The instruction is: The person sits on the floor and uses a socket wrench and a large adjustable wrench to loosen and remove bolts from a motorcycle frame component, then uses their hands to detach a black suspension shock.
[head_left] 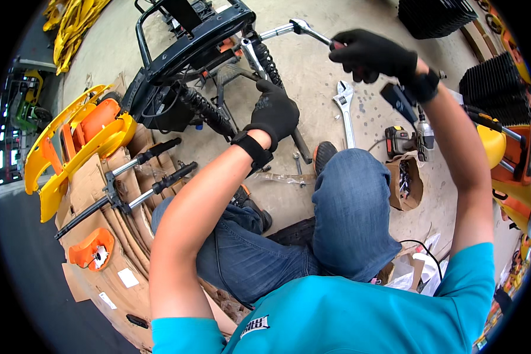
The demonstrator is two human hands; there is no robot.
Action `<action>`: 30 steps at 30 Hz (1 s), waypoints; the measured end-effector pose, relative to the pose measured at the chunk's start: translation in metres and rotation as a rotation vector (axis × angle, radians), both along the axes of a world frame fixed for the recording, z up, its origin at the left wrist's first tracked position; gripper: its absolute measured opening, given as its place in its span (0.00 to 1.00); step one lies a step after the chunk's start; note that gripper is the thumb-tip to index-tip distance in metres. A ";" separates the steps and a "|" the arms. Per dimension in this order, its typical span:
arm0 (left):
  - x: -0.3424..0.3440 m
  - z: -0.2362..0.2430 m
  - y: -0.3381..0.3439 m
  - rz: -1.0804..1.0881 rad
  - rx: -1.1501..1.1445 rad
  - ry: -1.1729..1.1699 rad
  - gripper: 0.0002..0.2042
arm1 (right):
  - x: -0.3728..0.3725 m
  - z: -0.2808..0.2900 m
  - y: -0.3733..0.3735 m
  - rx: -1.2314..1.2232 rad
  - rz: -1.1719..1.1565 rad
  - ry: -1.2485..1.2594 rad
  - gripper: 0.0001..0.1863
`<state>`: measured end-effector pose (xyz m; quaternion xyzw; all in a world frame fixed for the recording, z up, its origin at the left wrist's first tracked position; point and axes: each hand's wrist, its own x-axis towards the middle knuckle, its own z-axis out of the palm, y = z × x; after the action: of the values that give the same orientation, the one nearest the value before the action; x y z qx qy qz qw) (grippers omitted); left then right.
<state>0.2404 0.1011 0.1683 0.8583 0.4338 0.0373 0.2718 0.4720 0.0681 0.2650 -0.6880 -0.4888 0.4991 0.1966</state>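
Note:
Both my hands wear black gloves. My right hand is closed round the red-and-black handle of a ratchet wrench. From its head a chrome extension reaches left to the black vehicle frame, beside a coil-spring shock absorber. My left hand is closed at the lower end of a silver wrench, whose upper end sits near the extension's tip. The fastener there is too small to make out. A second shock absorber stands on the frame's near side.
A large adjustable wrench and a small wrench lie on the floor. By my right knee are a cordless drill and a box of small parts. On cardboard at left lie fork tubes and yellow body panels. Black crates stand right.

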 end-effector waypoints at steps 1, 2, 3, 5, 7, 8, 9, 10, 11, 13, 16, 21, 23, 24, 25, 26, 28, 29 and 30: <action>-0.001 -0.002 -0.002 0.061 -0.026 -0.027 0.17 | -0.008 0.014 0.009 0.011 0.052 -0.097 0.12; 0.005 -0.003 -0.003 0.106 -0.049 -0.061 0.18 | -0.005 0.019 0.012 0.010 0.046 -0.181 0.10; -0.003 -0.017 0.008 -0.034 0.082 0.025 0.19 | -0.009 0.015 0.015 -0.008 0.076 -0.145 0.09; -0.011 -0.020 0.024 -0.329 0.394 0.095 0.17 | -0.016 -0.006 0.007 0.015 0.080 -0.142 0.08; -0.007 0.026 0.032 -0.719 0.689 0.129 0.06 | -0.012 -0.044 -0.024 0.148 0.026 -0.194 0.09; -0.013 0.047 0.041 -0.726 0.510 -0.034 0.05 | -0.013 -0.080 -0.030 0.276 0.047 -0.257 0.12; -0.016 0.063 0.050 -0.743 0.324 -0.205 0.04 | -0.014 -0.117 -0.034 0.382 -0.005 -0.339 0.18; -0.022 0.072 0.058 -0.841 0.341 -0.368 0.03 | -0.017 -0.151 -0.034 0.497 -0.050 -0.414 0.25; -0.021 0.075 0.059 -0.751 0.240 -0.406 0.02 | -0.016 -0.178 -0.034 0.561 -0.062 -0.408 0.32; -0.026 0.079 0.054 -0.652 0.130 -0.395 0.01 | -0.021 -0.194 -0.027 0.488 -0.112 -0.298 0.32; -0.026 0.062 0.048 -0.810 0.319 -0.177 0.02 | -0.018 -0.175 -0.025 0.377 -0.146 -0.177 0.29; -0.011 -0.024 0.011 -0.417 0.441 0.232 0.10 | -0.008 -0.036 -0.016 0.118 -0.018 0.036 0.18; -0.007 -0.048 0.014 -0.236 0.224 0.186 0.13 | -0.013 0.008 0.002 0.043 0.092 -0.106 0.15; -0.002 -0.048 0.013 -0.179 0.145 0.164 0.15 | -0.010 0.014 0.010 0.036 0.151 -0.160 0.16; -0.002 -0.046 0.012 -0.175 0.118 0.153 0.16 | -0.011 0.017 0.013 0.002 0.142 -0.162 0.13; -0.005 -0.038 0.012 -0.177 0.129 0.126 0.16 | -0.015 0.016 0.017 -0.031 0.143 -0.159 0.11; -0.002 -0.014 0.011 -0.208 0.193 0.039 0.15 | -0.011 -0.009 -0.001 0.034 0.115 -0.096 0.09; -0.002 0.003 0.011 -0.229 0.241 -0.011 0.14 | -0.015 -0.027 -0.015 0.121 0.054 -0.125 0.10; -0.004 0.026 0.021 -0.403 0.227 0.041 0.11 | -0.016 -0.054 -0.026 0.165 0.058 -0.209 0.14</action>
<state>0.2368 0.1218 0.1939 0.9532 0.2522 0.0132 0.1665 0.4563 0.0425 0.2113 -0.7033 -0.5657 0.3882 0.1861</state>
